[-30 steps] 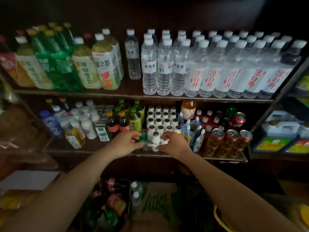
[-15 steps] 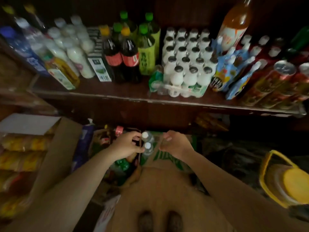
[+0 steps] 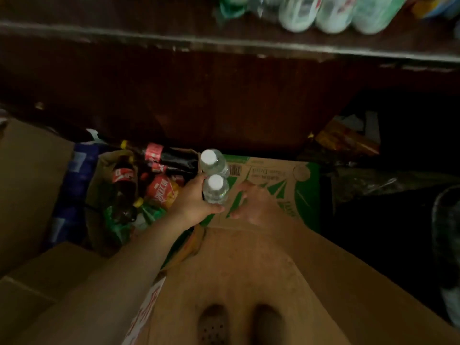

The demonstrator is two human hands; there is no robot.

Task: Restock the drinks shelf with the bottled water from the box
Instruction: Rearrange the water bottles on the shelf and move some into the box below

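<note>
Two clear water bottles with white caps stand upright at the left edge of a brown and green cardboard box [image 3: 286,180] on the floor. My left hand [image 3: 196,200] grips the nearer water bottle [image 3: 214,189], thumb below it and fingers behind. The farther water bottle [image 3: 212,161] stands just beyond, touching it. My right hand [image 3: 256,202] lies on the box's closed top flap with fingers spread and holds nothing. The drinks shelf's front edge [image 3: 224,43] runs across the top of the view, with pale small bottles [image 3: 331,13] on it.
An open carton with cola bottles [image 3: 124,180] and green bottles lies left of the box. A blue pack [image 3: 74,185] and plain cardboard boxes [image 3: 29,170] fill the left side. Dark bags [image 3: 373,190] sit to the right. My shoes [image 3: 239,322] show at the bottom.
The view has tilted further down, away from the shelf, to the floor box. My left hand closed round the nearer water bottle. My right hand dropped flat onto the box top.
</note>
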